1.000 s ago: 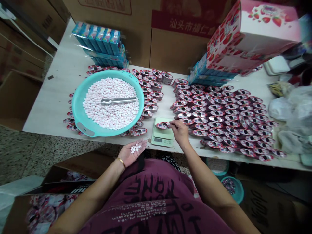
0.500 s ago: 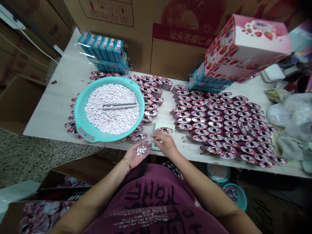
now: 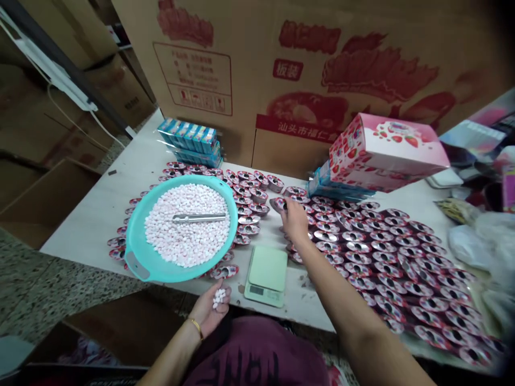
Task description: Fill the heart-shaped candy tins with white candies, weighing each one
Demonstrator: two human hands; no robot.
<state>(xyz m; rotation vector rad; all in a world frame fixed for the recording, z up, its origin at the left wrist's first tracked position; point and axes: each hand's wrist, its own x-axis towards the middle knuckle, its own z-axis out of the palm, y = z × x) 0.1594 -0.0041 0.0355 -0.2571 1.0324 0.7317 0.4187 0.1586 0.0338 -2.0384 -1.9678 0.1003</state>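
Small white candies (image 3: 219,298) rest in the cupped palm of my left hand (image 3: 208,311), just below the front table edge; its fingers curl up around them. My right hand (image 3: 295,221) reaches across the table and pinches an oval candy pack (image 3: 278,205) with a red-and-white top and a dark hole in it, at the left edge of the right-hand rows of packs (image 3: 358,246). Between my hands lies a pale green digital scale (image 3: 267,271) with nothing on its plate. A turquoise basin (image 3: 139,265) full of pinkish-white candies (image 3: 193,241) stands left, with a metal scoop (image 3: 199,217) on top.
More oval packs (image 3: 248,220) stand around the basin. Blue boxes (image 3: 189,139) stand at the back left. A strawberry-printed carton (image 3: 386,153) sits on blue boxes at the back right, before a big cardboard box (image 3: 241,80). Plastic bags (image 3: 470,246) lie far right.
My right hand has moved from the scale to the back with an oval pack, and the scale's plate is bare. My left hand still holds the candies. The camera view has tilted up.
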